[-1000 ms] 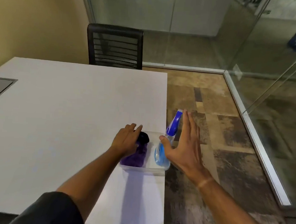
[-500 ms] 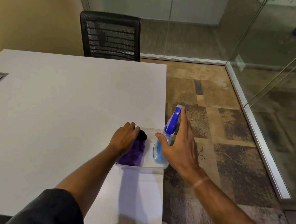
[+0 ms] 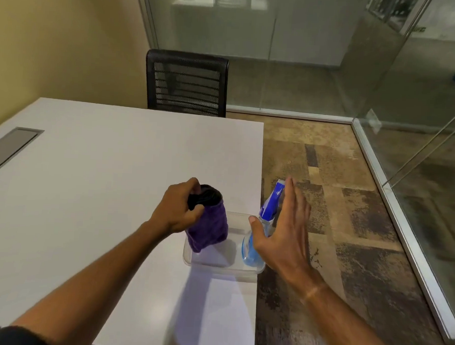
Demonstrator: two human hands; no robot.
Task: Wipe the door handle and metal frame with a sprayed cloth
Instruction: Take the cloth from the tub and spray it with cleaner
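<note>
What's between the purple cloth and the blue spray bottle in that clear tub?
Only bare floor of the clear plastic tub shows between the purple cloth and blue spray bottle in the head view.

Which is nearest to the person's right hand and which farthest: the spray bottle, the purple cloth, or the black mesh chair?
From the right hand:
1. Spray bottle: right at the open fingers, standing in the clear tray.
2. Purple cloth: across the tray, held by the left hand.
3. Black mesh chair: beyond the table's far edge.
</note>
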